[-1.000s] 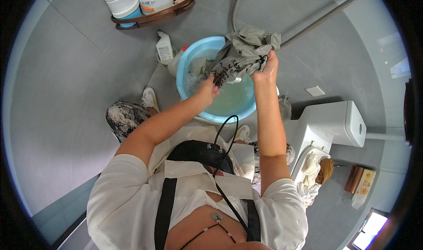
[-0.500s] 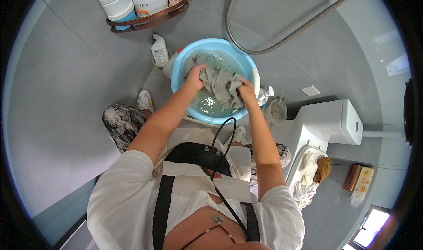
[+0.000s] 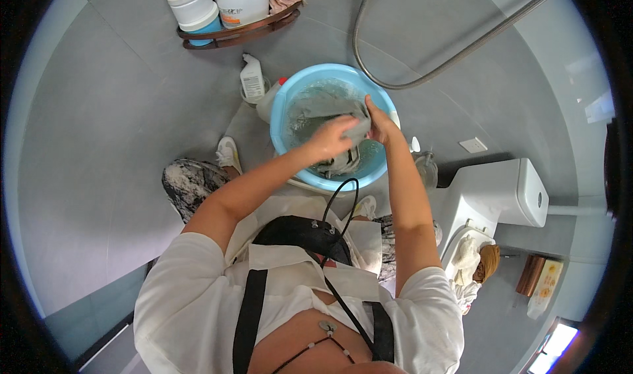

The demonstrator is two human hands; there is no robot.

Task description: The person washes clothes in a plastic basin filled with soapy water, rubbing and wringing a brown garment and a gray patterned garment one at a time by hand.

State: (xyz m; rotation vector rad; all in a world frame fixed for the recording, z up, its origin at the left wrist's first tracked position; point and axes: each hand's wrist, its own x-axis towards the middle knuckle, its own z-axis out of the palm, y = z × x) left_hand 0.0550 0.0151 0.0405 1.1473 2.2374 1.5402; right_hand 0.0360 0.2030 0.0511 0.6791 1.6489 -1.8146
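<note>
A grey-green cloth lies partly under the sudsy water of a light blue basin. What kind of garment it is cannot be made out. At the basin's right side, my right hand is closed on a raised, bunched part of the cloth, its thumb upward. My left hand, slightly blurred, grips the same bunch from the left, close to the right hand. A darker, wet portion of the cloth hangs below the left hand into the water.
Left of the basin stand a white bottle and a jug with a red cap. A metal shower hose loops behind. To the right is a toilet with clothes on it. A corner shelf holds tubs.
Both hands have come closer together at the basin's right side, my left hand moving right and nearer. The cloth, spread between them before, is now bunched there. The view has shifted slightly.
</note>
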